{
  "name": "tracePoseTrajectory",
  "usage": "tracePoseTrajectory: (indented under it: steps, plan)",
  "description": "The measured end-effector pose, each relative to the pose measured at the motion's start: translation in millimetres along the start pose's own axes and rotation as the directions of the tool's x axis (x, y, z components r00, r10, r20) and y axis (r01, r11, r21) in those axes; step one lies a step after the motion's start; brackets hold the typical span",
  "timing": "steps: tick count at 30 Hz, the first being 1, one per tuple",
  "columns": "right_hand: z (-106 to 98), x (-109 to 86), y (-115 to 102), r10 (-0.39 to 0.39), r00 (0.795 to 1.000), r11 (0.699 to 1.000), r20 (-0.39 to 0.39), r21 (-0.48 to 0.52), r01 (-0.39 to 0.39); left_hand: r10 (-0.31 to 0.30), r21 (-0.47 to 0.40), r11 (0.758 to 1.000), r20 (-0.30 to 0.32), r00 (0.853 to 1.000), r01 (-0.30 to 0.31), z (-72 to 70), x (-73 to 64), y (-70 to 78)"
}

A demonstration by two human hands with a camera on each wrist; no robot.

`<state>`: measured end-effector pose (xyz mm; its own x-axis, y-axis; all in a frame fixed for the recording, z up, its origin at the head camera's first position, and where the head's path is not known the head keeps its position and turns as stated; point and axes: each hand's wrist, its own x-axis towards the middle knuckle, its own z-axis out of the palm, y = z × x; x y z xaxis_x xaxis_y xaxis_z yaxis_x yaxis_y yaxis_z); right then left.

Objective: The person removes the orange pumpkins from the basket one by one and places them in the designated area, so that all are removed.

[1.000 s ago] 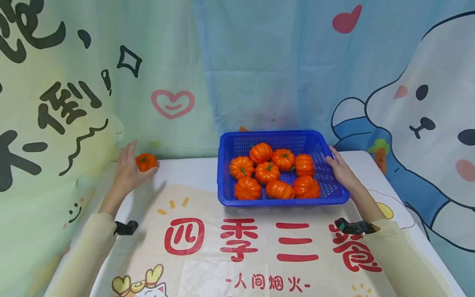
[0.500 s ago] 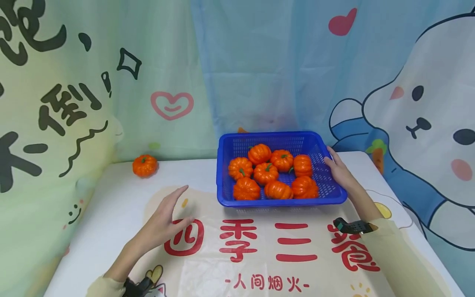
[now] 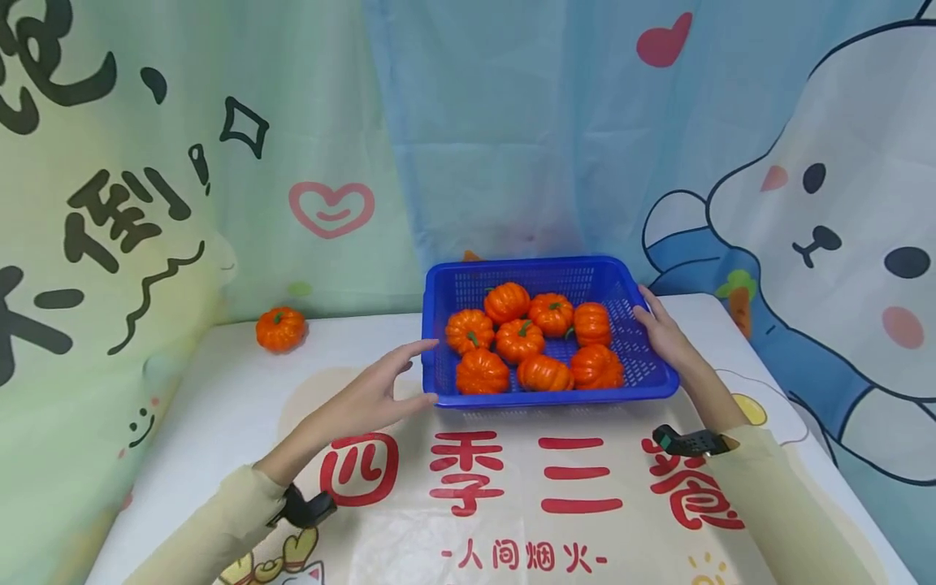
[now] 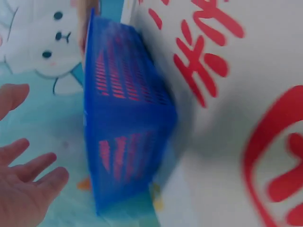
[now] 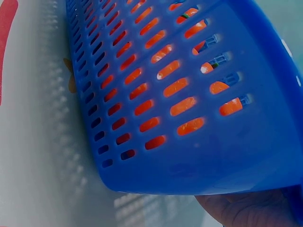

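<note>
A blue plastic basket (image 3: pixel 556 398) with slotted walls holds several small orange pumpkins (image 3: pixel 520 341). My right hand (image 3: pixel 669 333) grips the basket's right rim, its thumb over the edge; in the right wrist view part of that hand (image 5: pixel 251 210) shows below the rim. At the opposite side, my left hand (image 3: pixel 369 398) reaches toward the left rim with thumb and fingers spread, fingertips right at the edge. The left wrist view has the same hand (image 4: pixel 23 194) beside the basket, with nothing in its fingers. One more orange pumpkin (image 3: pixel 281 329) sits at the table's back left.
The white table (image 3: pixel 183 422) bears a cream mat (image 3: pixel 395 528) with red characters. A printed curtain (image 3: pixel 504 146) hangs right behind the table and along its left. A thin cable (image 3: pixel 760 382) runs along the right side.
My left hand has let go of the single pumpkin at the back left and moved right to the basket's left rim. My right hand stays on the right rim.
</note>
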<state>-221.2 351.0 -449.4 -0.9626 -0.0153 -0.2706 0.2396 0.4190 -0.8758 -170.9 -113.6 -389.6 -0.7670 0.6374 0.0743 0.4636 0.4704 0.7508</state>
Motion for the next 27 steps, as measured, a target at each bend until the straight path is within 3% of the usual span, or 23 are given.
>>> tracePoseTrajectory:
  steps: [4,9,14,17,22,27]
  plan:
    - [0,0.1,0,0.004,1.000,1.000,-0.002,-0.004,-0.004,0.027,0.025,0.999,0.114,0.993,-0.030,-3.2,42.4,23.0]
    - [0,1.4,0,0.025,1.000,1.000,-0.002,0.004,-0.025,0.073,0.137,0.985,0.234,0.969,-0.107,4.1,117.8,51.0]
    - [0,3.3,-2,0.025,1.000,1.000,0.000,0.005,-0.025,0.028,0.306,0.943,0.325,0.945,-0.133,22.9,196.4,67.9]
    - [0,3.3,-3,0.023,1.000,1.000,0.002,0.011,-0.023,-0.009,0.364,0.923,0.339,0.941,-0.123,39.3,231.8,74.0]
    - [2,1.8,-1,0.040,0.999,0.999,0.015,0.010,-0.040,-0.081,0.376,0.924,0.351,0.933,-0.062,73.6,268.8,78.1]
    - [0,0.6,1,0.029,1.000,1.000,0.004,-0.007,-0.029,-0.210,0.456,0.890,0.411,0.887,0.000,100.5,286.8,72.5]
